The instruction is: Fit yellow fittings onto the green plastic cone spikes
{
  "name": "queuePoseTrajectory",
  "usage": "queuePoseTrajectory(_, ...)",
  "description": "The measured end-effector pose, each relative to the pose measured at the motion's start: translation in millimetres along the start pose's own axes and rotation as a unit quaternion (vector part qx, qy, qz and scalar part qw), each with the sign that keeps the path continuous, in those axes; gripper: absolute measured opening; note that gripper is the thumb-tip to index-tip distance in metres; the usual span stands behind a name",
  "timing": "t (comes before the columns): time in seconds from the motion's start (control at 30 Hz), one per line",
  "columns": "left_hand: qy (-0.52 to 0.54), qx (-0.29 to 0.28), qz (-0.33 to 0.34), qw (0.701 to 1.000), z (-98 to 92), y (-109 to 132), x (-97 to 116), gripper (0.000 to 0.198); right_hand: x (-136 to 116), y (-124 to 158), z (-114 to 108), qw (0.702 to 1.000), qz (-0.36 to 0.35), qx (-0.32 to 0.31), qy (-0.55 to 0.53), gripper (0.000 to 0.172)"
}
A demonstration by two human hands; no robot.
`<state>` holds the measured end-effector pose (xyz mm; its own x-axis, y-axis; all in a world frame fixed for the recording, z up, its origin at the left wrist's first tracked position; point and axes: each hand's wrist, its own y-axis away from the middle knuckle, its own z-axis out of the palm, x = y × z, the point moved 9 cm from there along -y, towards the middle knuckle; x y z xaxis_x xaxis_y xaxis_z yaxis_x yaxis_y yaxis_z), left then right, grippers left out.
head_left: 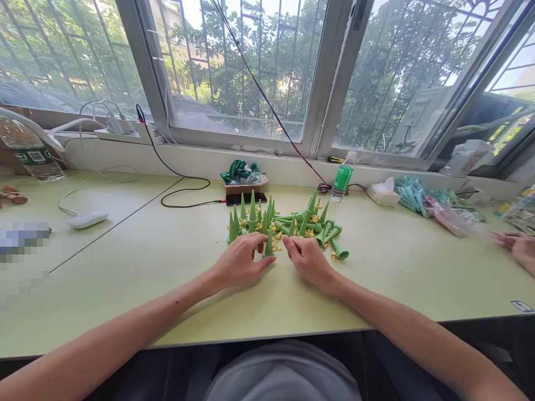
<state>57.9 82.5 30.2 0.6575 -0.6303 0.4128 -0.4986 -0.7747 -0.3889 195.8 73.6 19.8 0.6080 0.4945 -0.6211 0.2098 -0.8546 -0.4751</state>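
A heap of green plastic cones (292,223) lies on the pale green table (167,262), some standing upright (252,211), others lying on their sides, with small yellow pieces (311,233) scattered among them. My left hand (240,262) rests on the table with fingers curled round an upright green cone (268,245). My right hand (307,257) sits just right of that cone, fingers pinched at the edge of the heap; what they hold is hidden.
A black phone (246,198) and a small box with green bags (243,177) lie behind the heap. A green bottle (343,177), tissue pack (382,194), white mouse (87,219) and cables are around. Another person's hand (518,248) rests at the right edge.
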Motion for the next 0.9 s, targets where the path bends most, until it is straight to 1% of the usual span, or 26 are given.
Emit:
queuePoseTrajectory(0.07, 0.003, 0.012, 0.010, 1.000, -5.7, 0.1, 2.2, 0.017, -1.0, -0.2, -0.9, 1.000, -0.003, 0.003, -0.001, 0.050)
queuePoseTrajectory(0.13, -0.001, 0.031, 0.010, 0.999, -11.5, 0.3, 1.8, 0.025, -1.2, -0.3, -2.2, 1.000, -0.001, 0.009, -0.004, 0.046)
queuePoseTrajectory(0.23, -0.035, 0.047, -0.012, 0.998, -15.3, 1.0, -4.3, 0.025, -0.3, -0.2, -3.6, 1.000, 0.006, 0.016, -0.011, 0.041)
queuePoseTrajectory(0.3, -0.063, 0.036, -0.030, 0.997, -12.2, 1.3, -9.6, 0.024, 0.1, 0.0, -3.7, 1.000, 0.008, 0.015, -0.013, 0.037)
queuePoseTrajectory(0.43, -0.128, -0.009, -0.056, 0.990, -2.4, 0.9, -18.3, 0.024, 1.4, 0.2, -2.9, 1.000, 0.014, 0.008, -0.013, 0.030)
queuePoseTrajectory(0.57, -0.173, -0.038, -0.074, 0.981, 2.3, 0.0, -24.7, 0.026, 2.1, 0.4, -1.3, 1.000, 0.016, -0.002, -0.007, 0.023)
queuePoseTrajectory(0.7, -0.184, -0.058, -0.084, 0.978, 5.8, 0.7, -29.2, 0.023, 2.4, 1.0, -0.1, 1.000, 0.014, -0.010, 0.004, 0.019)
queuePoseTrajectory(0.9, -0.179, -0.065, -0.093, 0.977, 6.6, 1.3, -32.5, 0.023, 3.4, 1.4, 3.7, 0.999, 0.010, -0.025, 0.023, 0.019)
